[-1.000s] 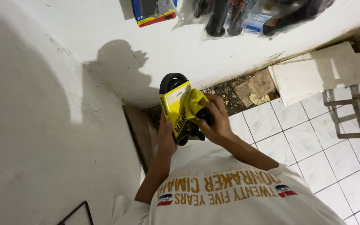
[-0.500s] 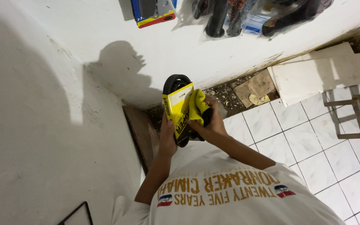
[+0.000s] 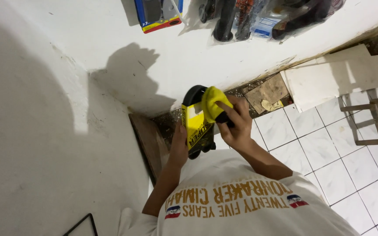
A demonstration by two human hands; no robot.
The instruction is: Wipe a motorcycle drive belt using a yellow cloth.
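White walls meet in a corner, with a strip of crumbled, dirty floor at their foot and white floor tiles (image 3: 311, 144) spreading to the right. Low in that corner the person holds a yellow sleeved package with a black belt looped inside it (image 3: 196, 120) – it sits upright, close to the chest, above the white printed T-shirt (image 3: 241, 205). Their left hand (image 3: 179, 146) grips the package from the lower left side, fingers closed on its edge. Their right hand (image 3: 235, 122) is clenched round a yellow cloth (image 3: 214, 101), pressing it against the top right of the package, so cloth and package touch.

Hanging on the wall above are a blue and red blister pack (image 3: 157, 13) and, further right, several clear bags of dark parts (image 3: 259, 17) – well apart from the hands. A brown board (image 3: 147, 144) leans in the corner just left of the package. Scraps of cardboard (image 3: 265, 92) lie on the rubble to the right, beside a white slab (image 3: 337, 76), and a wooden stool frame (image 3: 372, 118) stands on the tiles at the far right.
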